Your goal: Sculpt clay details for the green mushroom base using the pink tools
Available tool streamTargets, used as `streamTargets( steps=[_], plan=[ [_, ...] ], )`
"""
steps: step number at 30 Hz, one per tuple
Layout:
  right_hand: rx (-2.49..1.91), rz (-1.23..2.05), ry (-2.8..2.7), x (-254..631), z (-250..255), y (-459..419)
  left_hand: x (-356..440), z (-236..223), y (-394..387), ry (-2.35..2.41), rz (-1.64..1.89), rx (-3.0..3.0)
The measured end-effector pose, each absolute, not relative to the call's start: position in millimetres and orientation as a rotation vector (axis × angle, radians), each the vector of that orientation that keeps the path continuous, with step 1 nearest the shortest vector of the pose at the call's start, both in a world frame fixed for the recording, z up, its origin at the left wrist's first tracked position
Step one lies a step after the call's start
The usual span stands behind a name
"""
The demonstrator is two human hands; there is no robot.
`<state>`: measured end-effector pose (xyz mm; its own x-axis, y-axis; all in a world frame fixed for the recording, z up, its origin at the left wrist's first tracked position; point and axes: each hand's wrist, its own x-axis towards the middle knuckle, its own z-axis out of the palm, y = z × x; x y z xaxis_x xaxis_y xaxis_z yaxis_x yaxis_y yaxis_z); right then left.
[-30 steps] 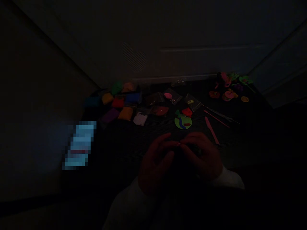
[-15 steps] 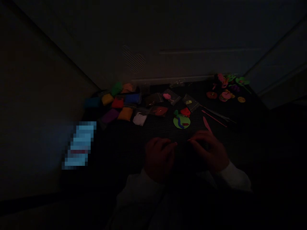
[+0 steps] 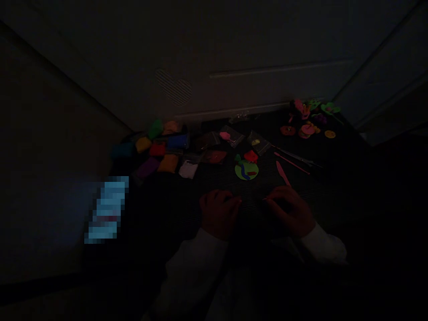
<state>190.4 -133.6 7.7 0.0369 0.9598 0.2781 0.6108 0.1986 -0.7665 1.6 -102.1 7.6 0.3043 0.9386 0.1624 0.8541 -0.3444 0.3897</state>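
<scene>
The scene is very dark. My left hand [image 3: 219, 214] and my right hand [image 3: 290, 215] rest low on a dark mat [image 3: 187, 209], a short gap between them, both in white sleeves. The fingers of each hand look curled and pinched toward the gap. What they hold, if anything, is lost in the dark. Just beyond the hands lies a green clay disc [image 3: 246, 170] with a blue strip and red bits on it. A pink plastic knife [image 3: 282, 174] lies right above my right hand.
Several coloured clay packs [image 3: 160, 149] lie at the back left, with small clear bags [image 3: 230, 137] beside them. Finished clay figures [image 3: 307, 122] stand at the back right. Thin pink tools [image 3: 291, 161] lie near them. A glowing blurred screen [image 3: 107, 209] is at the left.
My hands were raised and touching at the fingertips; they have since dropped to the mat and drawn apart. The view has shifted slightly right and down.
</scene>
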Motion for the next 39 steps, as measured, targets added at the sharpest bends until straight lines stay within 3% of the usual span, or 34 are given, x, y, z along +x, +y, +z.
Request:
streamTargets(
  steps=[20, 32, 39],
  plan=[
    [-1.504, 0.582, -1.652, 189.7, 8.3, -132.2, -5.8, 13.6, -95.7, 1.63, 0.499, 2.353],
    [-1.638, 0.589, -1.937, 164.9, 12.6, -109.6, -13.4, 5.7, -107.5, 1.558, 0.749, 2.437],
    [-1.627, 0.689, -1.946, 174.3, 11.5, -104.5, -13.8, 23.0, -108.2, 1.325, 0.984, 2.082]
  ],
)
